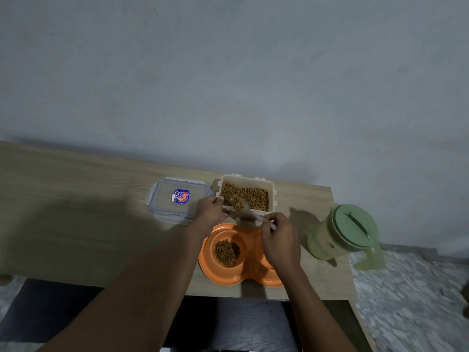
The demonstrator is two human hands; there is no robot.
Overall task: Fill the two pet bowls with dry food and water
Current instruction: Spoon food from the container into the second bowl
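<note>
Two bare hands work over a wooden table (76, 199) set against a grey wall. The left hand (209, 212) has its fingers curled around the near-left corner of an open plastic tub (271, 185), gripping its rim. The right hand (279, 240) is narrowly closed, pinching the handle of a pale spoon (243, 212) whose bowl, blurred, lies over the tub's near edge with a few pellets of dry food on it. The tub stands at the far side of the table and holds a layer of brown dry food (245, 196).

Just left of the tub, touching the left hand's side, lies its clear lid (177, 196) with blue seal and a small label. Near the table's right edge stands a green pitcher (342, 232) with its lid on, well apart from the tub.

Nearest the viewer sits the orange double pet bowl (228, 275), just in front of the tub. Its left well (227, 251) holds a small heap of dry food. Its right well is largely hidden by the right hand and wrist, so its contents cannot be told.
</note>
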